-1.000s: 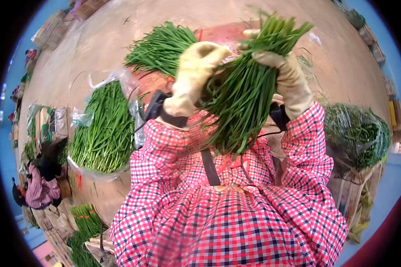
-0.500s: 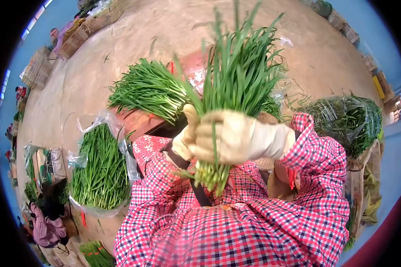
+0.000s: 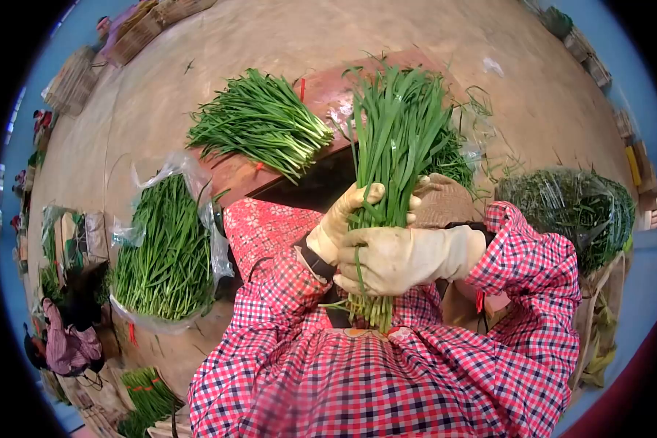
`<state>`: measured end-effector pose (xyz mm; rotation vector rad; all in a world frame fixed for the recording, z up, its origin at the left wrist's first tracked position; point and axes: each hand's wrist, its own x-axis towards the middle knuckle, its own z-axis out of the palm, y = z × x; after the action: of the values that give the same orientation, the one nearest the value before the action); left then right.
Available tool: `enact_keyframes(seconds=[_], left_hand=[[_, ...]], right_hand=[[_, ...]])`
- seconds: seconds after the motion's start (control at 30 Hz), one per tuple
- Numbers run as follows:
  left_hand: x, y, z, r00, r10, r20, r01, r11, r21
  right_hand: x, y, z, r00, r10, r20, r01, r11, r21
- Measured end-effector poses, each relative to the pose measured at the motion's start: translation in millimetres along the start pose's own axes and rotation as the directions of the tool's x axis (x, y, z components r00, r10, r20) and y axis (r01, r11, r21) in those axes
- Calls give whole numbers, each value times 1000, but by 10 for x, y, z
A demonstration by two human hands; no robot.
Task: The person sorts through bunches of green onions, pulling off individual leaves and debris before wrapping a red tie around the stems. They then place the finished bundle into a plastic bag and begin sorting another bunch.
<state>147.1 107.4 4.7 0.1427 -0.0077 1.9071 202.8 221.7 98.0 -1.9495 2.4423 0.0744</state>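
Note:
I hold an upright bunch of garlic chives (image 3: 400, 139) in front of my chest, leaves up and pale cut stems down. My left hand (image 3: 337, 223), in a cream glove, is closed round its left side, thumb against the leaves. Lower down, my right hand (image 3: 398, 259), gloved too, wraps across the front of the stems. A loose leaf hangs over the right hand's fingers. Beyond the hands, a loose pile of chives (image 3: 259, 124) lies on a low reddish board (image 3: 226, 179), its pale ends towards me.
To the left, chives (image 3: 166, 255) fill an open plastic bag (image 3: 220, 248). At right stands a plastic-wrapped heap of greens (image 3: 573, 212). Tied bunches (image 3: 147, 390) lie at lower left, near another person (image 3: 73, 339). Baskets (image 3: 69, 84) line the far wall.
The bunch has shifted slightly right and stands straighter, its leaves gathered closer together. My left hand has moved from the bunch's left edge up and round the leaves; my right hand is lower.

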Motion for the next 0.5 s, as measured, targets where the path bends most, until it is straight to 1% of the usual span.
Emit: enact_keyframes(seconds=[0.07,0.1,0.17,0.2,0.23,0.3,0.33,0.37,0.4,0.43,0.47,0.5], left_hand=[[82,49,-71,1000,-7,2,7,998,-60],[91,77,-80,1000,26,-14,-26,1000,-5],[106,112,-43,995,85,-45,-80,992,98],[128,118,-33,988,129,-83,-117,984,134],[114,145,-33,995,75,-60,-71,996,56],[128,222,-70,992,116,-47,-110,987,120],[133,278,-47,985,160,-70,-142,968,205],[133,326,-7,974,208,-88,-174,941,290],[134,374,33,961,257,-101,-203,906,371],[139,428,88,949,294,-114,-210,858,468],[141,476,148,935,332,-124,-211,802,559],[153,514,187,920,371,-127,-209,738,642]], right_hand=[[36,-1,42,994,57,95,-51,997,-62],[57,-23,53,987,84,134,-73,993,-91],[62,-68,-52,987,128,101,-119,989,-89],[31,-95,-161,983,162,-88,-162,987,11],[14,-144,-290,983,172,-66,-166,982,88],[-23,-208,-559,983,180,-24,-169,958,231],[-107,-185,-658,981,170,-97,-131,937,323],[-228,-142,-667,938,341,-62,-296,882,367],[-367,-87,-659,866,500,-22,-449,796,406],[-500,-46,-641,765,643,25,-586,680,440],[-656,-26,-485,561,825,-68,-687,509,518],[-762,8,-287,306,943,-132,-726,320,608]])
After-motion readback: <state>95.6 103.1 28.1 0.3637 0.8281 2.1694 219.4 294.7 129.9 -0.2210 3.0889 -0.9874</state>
